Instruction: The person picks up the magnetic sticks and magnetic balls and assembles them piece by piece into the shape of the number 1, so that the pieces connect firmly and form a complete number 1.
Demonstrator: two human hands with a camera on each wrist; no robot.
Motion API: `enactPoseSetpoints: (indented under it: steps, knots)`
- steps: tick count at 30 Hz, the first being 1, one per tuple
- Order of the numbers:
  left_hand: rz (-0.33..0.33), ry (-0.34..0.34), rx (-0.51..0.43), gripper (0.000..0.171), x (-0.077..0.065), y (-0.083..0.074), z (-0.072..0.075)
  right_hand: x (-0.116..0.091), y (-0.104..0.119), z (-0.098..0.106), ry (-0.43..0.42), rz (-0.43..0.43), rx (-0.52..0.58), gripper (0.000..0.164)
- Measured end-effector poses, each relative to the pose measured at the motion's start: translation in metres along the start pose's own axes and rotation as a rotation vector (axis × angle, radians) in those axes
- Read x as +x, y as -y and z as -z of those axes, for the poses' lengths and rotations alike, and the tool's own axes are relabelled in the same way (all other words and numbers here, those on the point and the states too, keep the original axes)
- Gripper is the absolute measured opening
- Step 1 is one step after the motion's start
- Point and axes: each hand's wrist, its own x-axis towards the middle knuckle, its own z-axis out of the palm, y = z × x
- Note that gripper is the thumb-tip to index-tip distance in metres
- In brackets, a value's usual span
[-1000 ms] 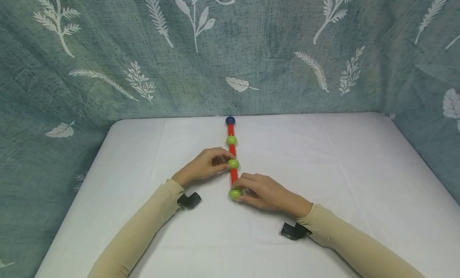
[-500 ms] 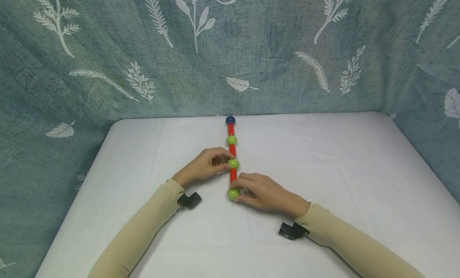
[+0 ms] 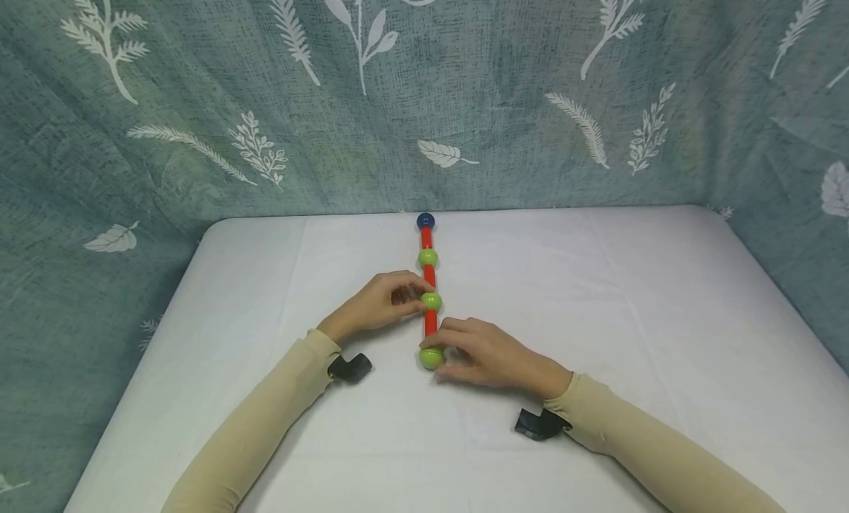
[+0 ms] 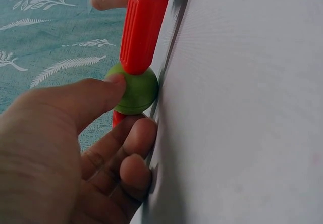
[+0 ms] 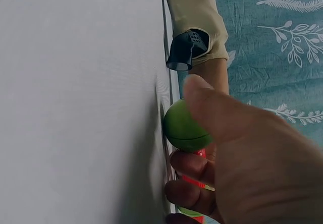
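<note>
A straight row of red rods joined by balls lies on the table, running away from me. My left hand pinches the middle green ball between thumb and fingers. From that ball a ribbed red rod leads to the nearest green ball. Around this nearest ball is my right hand, its index finger along the far side and its thumb spread off the near side; in the right wrist view the thumb overlaps the ball. Farther along are another green ball and a dark blue end ball.
A white cloth covers the table. Behind it hangs a teal curtain with white leaf prints, close to the blue ball's end of the row. Each wrist carries a black camera mount.
My right hand has shifted the nearest ball and its rod slightly left, into line with the others. Its thumb has since moved off the ball. My left hand has stayed in place.
</note>
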Motion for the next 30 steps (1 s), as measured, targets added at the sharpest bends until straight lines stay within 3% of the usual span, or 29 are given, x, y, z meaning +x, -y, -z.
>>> enactPoseSetpoints:
  steps: [11, 18, 30]
  knots:
    - [-0.014, -0.001, -0.012, 0.027, -0.0002, 0.0, 0.0008, -0.0006, -0.0015, 0.0018, 0.068, -0.028, 0.042, 0.034]
    - [0.02, 0.011, 0.007, 0.027, -0.003, -0.0009, -0.0003, -0.0026, -0.0004, -0.0008, 0.052, -0.028, 0.053, 0.036]
    - [-0.024, 0.005, -0.003, 0.029, -0.0019, 0.0033, 0.0001, -0.0034, 0.0022, -0.002, 0.026, -0.051, -0.046, 0.045]
